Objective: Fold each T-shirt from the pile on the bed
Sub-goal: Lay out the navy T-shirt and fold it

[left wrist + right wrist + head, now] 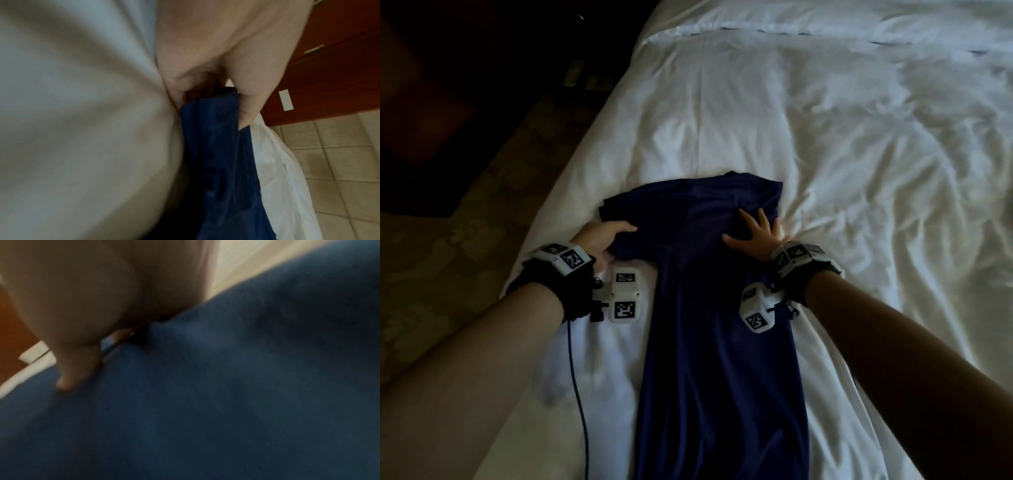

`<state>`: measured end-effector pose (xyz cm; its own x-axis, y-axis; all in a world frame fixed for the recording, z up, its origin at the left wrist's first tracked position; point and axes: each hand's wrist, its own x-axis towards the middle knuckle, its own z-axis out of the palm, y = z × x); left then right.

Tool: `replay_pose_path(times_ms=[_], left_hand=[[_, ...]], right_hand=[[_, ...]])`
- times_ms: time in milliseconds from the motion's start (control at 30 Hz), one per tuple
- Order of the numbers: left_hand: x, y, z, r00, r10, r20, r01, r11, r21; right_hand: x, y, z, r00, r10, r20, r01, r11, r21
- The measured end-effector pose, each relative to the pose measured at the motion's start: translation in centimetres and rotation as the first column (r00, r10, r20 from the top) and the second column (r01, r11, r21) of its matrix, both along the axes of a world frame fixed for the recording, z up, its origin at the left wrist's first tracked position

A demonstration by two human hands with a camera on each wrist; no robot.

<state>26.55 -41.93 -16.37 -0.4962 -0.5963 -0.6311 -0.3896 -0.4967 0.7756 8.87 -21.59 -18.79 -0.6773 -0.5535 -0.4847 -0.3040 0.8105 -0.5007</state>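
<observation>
Fingers of our right hand spread flat, pressing the long navy-blue fabric T-shirt lying lengthwise on the rumpled white bed sheet; our left hand pinches its left sleeve.

Navy T-shirt laid lengthwise on the bed

1 dark blue shirt lies flat on white bedding, its right side folded inward, left sleeve still spread out, neck end farthest away.

Both forearms reach forward, wrists strapped with marker cubes. The left hand curls fingers and thumb in a pinching grip on cloth; the right hand presses flat, fingers spread.
</observation>
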Motion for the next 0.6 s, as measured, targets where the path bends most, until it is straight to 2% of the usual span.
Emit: replay_pose_path(times_ms=[67,133,167,233,333,400,467,600], left_hand=[[-0.6,0.0,0.5,1.000,0.003,-0.016,-0.004,0.998,-0.062],[-1.5,0.4,1.4,0.999,0.008,-0.047,-0.017,0.983,-0.183],[-2.0,0.7,1.9,0.999,-0.003,-0.052,-0.011,0.964,-0.267],[-3.1,2.0,3.0,0.995,-0.086,-0.043,0.059,0.899,-0.434],[-4.9,5.1,4.1,0.949,-0.315,0.014,0.263,0.768,-0.584],[-5.8,7.0,3.7,0.876,-0.464,0.135,0.454,0.695,-0.558],[-6.1,8.1,2.6,0.806,-0.527,0.269,0.585,0.639,-0.500],[-5.8,8.4,0.3,0.849,-0.466,0.250,0.518,0.640,-0.567]], right_hand=[[-0.7,0.4,-0.2,0.999,-0.031,0.044,0.034,0.997,-0.075],[-1.2,1.3,-0.2,0.969,-0.140,0.203,0.191,0.948,-0.256],[-1.4,1.8,-0.3,0.925,-0.202,0.323,0.318,0.876,-0.362],[-1.6,2.8,-0.4,0.837,-0.243,0.491,0.489,0.734,-0.471],[-1.3,3.9,-0.4,0.802,-0.201,0.563,0.532,0.668,-0.520],[-1.2,4.0,-0.4,0.777,-0.184,0.602,0.558,0.644,-0.523],[-1.4,3.9,-0.6,0.772,-0.180,0.610,0.565,0.635,-0.528],[-1.7,4.0,-1.3,0.771,-0.157,0.617,0.560,0.628,-0.540]])
